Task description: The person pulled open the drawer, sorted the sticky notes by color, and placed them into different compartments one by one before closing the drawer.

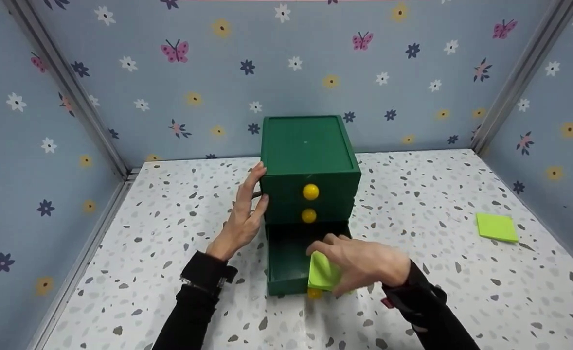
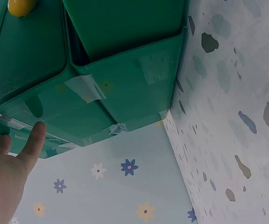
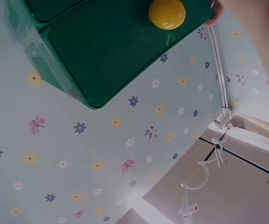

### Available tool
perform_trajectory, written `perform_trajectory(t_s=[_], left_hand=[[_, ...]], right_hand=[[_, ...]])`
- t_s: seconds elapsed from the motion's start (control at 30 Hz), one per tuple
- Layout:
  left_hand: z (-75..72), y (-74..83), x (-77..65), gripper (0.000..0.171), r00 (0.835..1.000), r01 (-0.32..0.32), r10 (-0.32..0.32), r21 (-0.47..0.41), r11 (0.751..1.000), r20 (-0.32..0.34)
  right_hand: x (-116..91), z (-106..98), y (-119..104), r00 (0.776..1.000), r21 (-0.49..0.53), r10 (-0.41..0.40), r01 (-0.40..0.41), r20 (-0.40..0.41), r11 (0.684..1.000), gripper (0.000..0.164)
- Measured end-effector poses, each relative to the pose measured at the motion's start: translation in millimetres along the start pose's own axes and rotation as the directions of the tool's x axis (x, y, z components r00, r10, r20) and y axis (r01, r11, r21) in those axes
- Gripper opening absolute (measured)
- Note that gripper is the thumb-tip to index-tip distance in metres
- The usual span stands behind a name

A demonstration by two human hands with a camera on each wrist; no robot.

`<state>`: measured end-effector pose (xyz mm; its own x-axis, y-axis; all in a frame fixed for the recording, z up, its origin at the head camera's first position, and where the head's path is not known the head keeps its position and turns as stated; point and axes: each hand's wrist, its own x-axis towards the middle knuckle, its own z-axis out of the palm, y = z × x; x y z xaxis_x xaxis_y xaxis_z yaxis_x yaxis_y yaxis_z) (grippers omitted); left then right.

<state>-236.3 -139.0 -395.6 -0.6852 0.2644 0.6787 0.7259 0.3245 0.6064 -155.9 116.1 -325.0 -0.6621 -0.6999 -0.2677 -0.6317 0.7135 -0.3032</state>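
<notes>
A green drawer cabinet (image 1: pixel 311 143) with yellow knobs stands on the speckled table, its bottom drawer (image 1: pixel 286 265) pulled out. Against the cabinet's left side rest the fingertips of my left hand (image 1: pixel 240 218); the left wrist view shows that hand (image 2: pixel 8 172) with fingers extended along the taped side wall (image 2: pixel 139 88). Over the open drawer, my right hand (image 1: pixel 367 260) pinches a lime-green sticky note pad (image 1: pixel 320 273), tilted, with part of it hidden by the hand. In the right wrist view only the cabinet front (image 3: pixel 111 51) and a knob (image 3: pixel 167 13) appear, not the pad.
Another lime-green sticky note pad (image 1: pixel 496 227) lies flat at the table's right. Flower-patterned panels (image 1: pixel 296 78) enclose the back and both sides, joined by metal corner posts (image 1: pixel 80 102). The cabinet's back is close to the rear panel.
</notes>
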Motion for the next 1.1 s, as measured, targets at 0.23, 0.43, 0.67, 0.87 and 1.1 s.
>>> perform_trajectory(t_s=[0.23, 0.43, 0.67, 0.87, 1.1], left_hand=[[-4.8, 22.4, 4.4, 0.050, 1.000, 0.000, 0.000, -0.002, 1.000, 0.000], [-4.4, 21.8, 3.8, 0.050, 1.000, 0.017, -0.017, -0.023, 1.000, 0.000], [-3.9, 21.8, 3.3, 0.049, 1.000, 0.008, -0.008, -0.027, 1.000, -0.008], [-4.5, 21.5, 3.6, 0.049, 1.000, 0.004, -0.005, -0.025, 1.000, -0.012], [-5.6, 23.0, 2.4, 0.050, 1.000, 0.007, -0.007, -0.004, 1.000, -0.004]], right_hand=[[1.1, -0.4, 0.2, 1.000, 0.003, 0.014, -0.014, 0.005, 1.000, 0.072], [1.3, 0.8, -0.6, 1.000, -0.025, 0.003, -0.003, -0.008, 1.000, 0.071], [1.1, 1.1, -2.2, 1.000, -0.025, 0.008, -0.008, -0.004, 1.000, 0.071], [2.2, 1.3, -2.7, 1.000, -0.032, -0.004, 0.004, -0.002, 0.999, 0.071], [8.2, 4.4, -3.5, 1.000, -0.033, -0.001, 0.002, 0.017, 0.999, 0.068]])
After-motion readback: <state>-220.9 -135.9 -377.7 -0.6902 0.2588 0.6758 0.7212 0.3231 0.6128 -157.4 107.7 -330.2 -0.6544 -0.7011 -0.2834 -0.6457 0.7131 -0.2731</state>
